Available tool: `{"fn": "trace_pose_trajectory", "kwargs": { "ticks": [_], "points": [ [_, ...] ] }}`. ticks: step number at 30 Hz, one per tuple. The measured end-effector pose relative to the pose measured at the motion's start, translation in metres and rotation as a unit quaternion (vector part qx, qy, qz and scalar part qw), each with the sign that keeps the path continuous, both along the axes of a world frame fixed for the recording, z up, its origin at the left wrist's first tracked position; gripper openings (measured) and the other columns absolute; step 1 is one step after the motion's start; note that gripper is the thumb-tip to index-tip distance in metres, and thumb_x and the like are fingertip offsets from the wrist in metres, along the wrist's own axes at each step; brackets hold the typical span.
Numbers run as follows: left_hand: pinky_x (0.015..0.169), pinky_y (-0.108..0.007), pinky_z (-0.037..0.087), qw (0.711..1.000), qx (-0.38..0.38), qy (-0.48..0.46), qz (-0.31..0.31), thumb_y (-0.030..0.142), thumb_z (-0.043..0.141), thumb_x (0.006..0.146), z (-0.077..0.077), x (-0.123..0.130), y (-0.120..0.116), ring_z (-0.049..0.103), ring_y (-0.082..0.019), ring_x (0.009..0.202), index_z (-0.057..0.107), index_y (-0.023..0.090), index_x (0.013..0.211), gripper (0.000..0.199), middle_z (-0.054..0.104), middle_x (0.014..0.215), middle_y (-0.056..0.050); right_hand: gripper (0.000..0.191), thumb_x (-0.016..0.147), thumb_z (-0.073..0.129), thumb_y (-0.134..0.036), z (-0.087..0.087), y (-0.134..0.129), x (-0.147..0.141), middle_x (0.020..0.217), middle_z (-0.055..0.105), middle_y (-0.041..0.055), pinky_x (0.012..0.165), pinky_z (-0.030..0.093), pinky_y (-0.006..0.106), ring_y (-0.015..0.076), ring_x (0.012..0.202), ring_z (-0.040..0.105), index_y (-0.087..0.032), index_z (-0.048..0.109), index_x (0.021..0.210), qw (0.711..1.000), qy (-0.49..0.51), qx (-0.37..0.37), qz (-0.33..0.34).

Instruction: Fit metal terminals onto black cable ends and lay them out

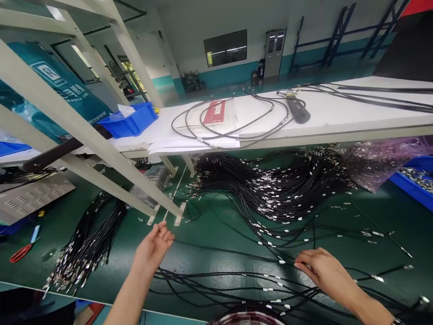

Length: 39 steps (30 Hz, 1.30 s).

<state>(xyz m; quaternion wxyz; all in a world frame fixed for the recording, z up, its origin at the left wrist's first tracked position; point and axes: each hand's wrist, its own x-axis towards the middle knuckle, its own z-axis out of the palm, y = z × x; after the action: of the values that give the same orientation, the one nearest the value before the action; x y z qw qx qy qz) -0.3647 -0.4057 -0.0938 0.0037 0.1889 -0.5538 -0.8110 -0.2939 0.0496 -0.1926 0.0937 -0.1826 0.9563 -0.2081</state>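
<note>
A thin black cable [230,250] with a white label stretches between my two hands above the green mat. My left hand [154,246] is turned palm up with curled fingers, and the cable's left end runs into them. Thumb and fingers of my right hand [321,271] pinch the cable just right of its label. Closer to me, several loose black cables [216,274] with white labels lie across the mat, passing below my right hand. Beyond my hands spreads a large heap of labelled black cables [270,194] with metal ends.
A bundle of black cables [91,230] and red-and-blue scissors [26,246] lie at left. White frame posts [135,180] rise beside my left hand. The raised shelf [331,119] carries coiled cables, a black handheld tool [298,108] and a blue bin [130,121].
</note>
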Motion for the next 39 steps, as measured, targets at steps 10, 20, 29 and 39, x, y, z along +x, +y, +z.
{"fn": "trace_pose_trajectory", "kwargs": {
  "ticks": [10, 20, 29, 39],
  "points": [
    [0.049, -0.026, 0.019, 0.88, -0.164, -0.055, -0.443, 0.053, 0.052, 0.09, 0.045, 0.075, 0.137, 0.027, -0.01, 0.049, 0.071, 0.016, 0.087, 0.042, 0.035, 0.051, 0.005, 0.035, 0.098, 0.042, -0.044, 0.09, -0.078, -0.026, 0.094, 0.07, 0.0057, 0.07, 0.049, 0.029, 0.0178, 0.08, 0.063, -0.021, 0.069, 0.1, 0.903, -0.14, -0.398, -0.085],
    [0.049, -0.024, 0.024, 0.907, -0.161, -0.016, -0.388, 0.048, 0.057, 0.088, 0.054, 0.083, 0.156, 0.032, -0.011, 0.055, 0.062, 0.02, 0.101, 0.031, 0.045, 0.069, 0.002, 0.033, 0.081, 0.07, -0.045, 0.147, -0.112, -0.028, 0.064, 0.067, 0.0015, 0.051, 0.045, 0.02, 0.0089, 0.053, 0.055, -0.014, 0.064, 0.074, 0.784, -0.219, -0.574, -0.087],
    [0.051, -0.027, 0.022, 0.926, -0.136, 0.032, -0.352, 0.041, 0.05, 0.094, 0.054, 0.079, 0.16, 0.029, -0.011, 0.053, 0.064, 0.019, 0.092, 0.027, 0.035, 0.057, 0.004, 0.043, 0.085, 0.066, -0.044, 0.16, -0.117, -0.037, 0.054, 0.055, -0.0028, 0.047, 0.035, 0.018, 0.0059, 0.048, 0.046, -0.014, 0.054, 0.056, 0.798, -0.232, -0.554, -0.047],
    [0.056, -0.024, 0.033, 0.928, -0.153, 0.079, -0.329, 0.036, 0.052, 0.094, 0.054, 0.083, 0.161, 0.039, -0.011, 0.061, 0.067, 0.02, 0.092, 0.023, 0.056, 0.078, -0.002, 0.041, 0.086, 0.064, -0.042, 0.163, -0.116, -0.04, 0.054, 0.055, -0.0028, 0.049, 0.036, 0.017, 0.0056, 0.05, 0.048, -0.014, 0.054, 0.058, 0.734, -0.336, -0.591, -0.011]
  ]
}}
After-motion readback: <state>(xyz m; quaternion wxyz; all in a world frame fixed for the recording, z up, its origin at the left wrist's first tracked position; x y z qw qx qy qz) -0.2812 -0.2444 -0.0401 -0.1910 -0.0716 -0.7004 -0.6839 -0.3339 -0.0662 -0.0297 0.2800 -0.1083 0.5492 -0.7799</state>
